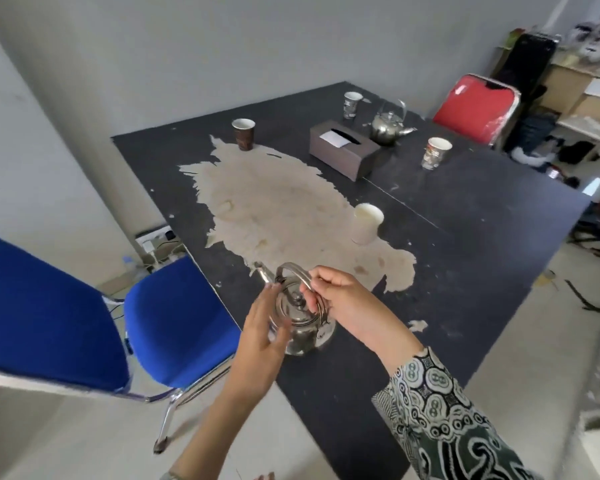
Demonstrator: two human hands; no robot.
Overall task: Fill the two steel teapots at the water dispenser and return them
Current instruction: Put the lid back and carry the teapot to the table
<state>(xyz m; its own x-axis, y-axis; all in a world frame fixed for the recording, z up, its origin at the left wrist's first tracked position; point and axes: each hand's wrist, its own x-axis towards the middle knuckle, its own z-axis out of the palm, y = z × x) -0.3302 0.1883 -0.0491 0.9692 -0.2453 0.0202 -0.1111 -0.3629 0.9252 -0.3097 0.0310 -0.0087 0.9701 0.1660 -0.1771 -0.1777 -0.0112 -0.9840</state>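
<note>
A steel teapot (300,323) stands on the near left part of the black table (465,220), its spout pointing away to the left. My right hand (340,299) grips its arched handle from the right. My left hand (267,327) lies flat against the pot's left side with straight fingers. A second steel teapot (388,126) stands at the far side of the table beside a tissue box, with its handle upright and no hand near it.
Several paper cups (367,223) stand around the table, and a brown tissue box (343,148) sits near the far teapot. A blue chair (84,317) is at the table's left edge, a red chair (475,109) at the far right. The tabletop's middle is worn pale.
</note>
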